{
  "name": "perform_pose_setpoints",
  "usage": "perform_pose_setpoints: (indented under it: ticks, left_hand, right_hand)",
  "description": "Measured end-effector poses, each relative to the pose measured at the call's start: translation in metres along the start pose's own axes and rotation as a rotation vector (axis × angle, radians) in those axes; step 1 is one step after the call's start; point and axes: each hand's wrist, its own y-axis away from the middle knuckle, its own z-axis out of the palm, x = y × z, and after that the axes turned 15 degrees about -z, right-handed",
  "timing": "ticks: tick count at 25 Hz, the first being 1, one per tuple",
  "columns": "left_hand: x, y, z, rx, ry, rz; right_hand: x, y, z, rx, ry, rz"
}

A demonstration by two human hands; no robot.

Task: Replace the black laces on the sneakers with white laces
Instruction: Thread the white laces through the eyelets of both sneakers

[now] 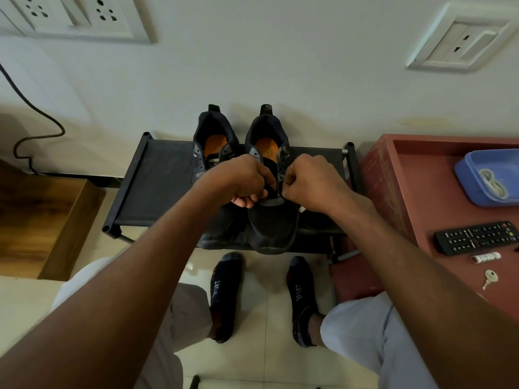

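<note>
Two black sneakers stand side by side on a low black rack point(157, 175), heels toward the wall and toes toward the person. The left sneaker point(216, 153) and the right sneaker point(273, 220) both show orange insoles. Both hands work over the right sneaker's lacing area. The left hand point(241, 181) has its fingers curled and pinched on the black lace point(270, 192) at the shoe's tongue. The right hand point(306, 182) is closed in a fist at the shoe's eyelet edge; it seems to pinch a lace end there, though the dark shoe and the fingers hide the exact hold.

On the red table point(415, 175) to the right sits a blue plastic box point(471, 169), lid off, with coiled white laces point(493, 183) lying inside. Nearer the person on the same table lie a black remote point(477, 237), a small white tube point(486, 258) and a key point(490, 277), each apart from the box.

Below the rack, the person's feet in dark socks point(226, 296) rest on the tiled floor.
</note>
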Motion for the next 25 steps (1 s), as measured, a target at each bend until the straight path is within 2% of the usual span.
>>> perform_pose_setpoints:
  ticks: [5, 10, 15, 20, 25]
  left_hand:
    - [-0.002, -0.004, 0.004, 0.016, -0.061, 0.029]
    - [-0.003, -0.005, 0.004, -0.009, -0.052, 0.034]
    - [-0.005, -0.008, 0.009, -0.003, -0.089, 0.062]
    - [-0.003, -0.013, 0.013, 0.060, -0.151, 0.087]
    - [-0.003, -0.012, 0.015, 0.120, -0.055, 0.069]
  right_hand:
    - [0.007, 0.004, -0.009, -0.037, -0.140, 0.049]
    - [0.004, 0.000, 0.004, 0.122, -0.204, 0.002]
    - [0.005, 0.003, -0.006, 0.035, -0.171, -0.100]
    - [0.002, 0.001, -0.008, 0.038, -0.133, -0.117]
    - [0.005, 0.000, -0.005, 0.041, -0.140, -0.119]
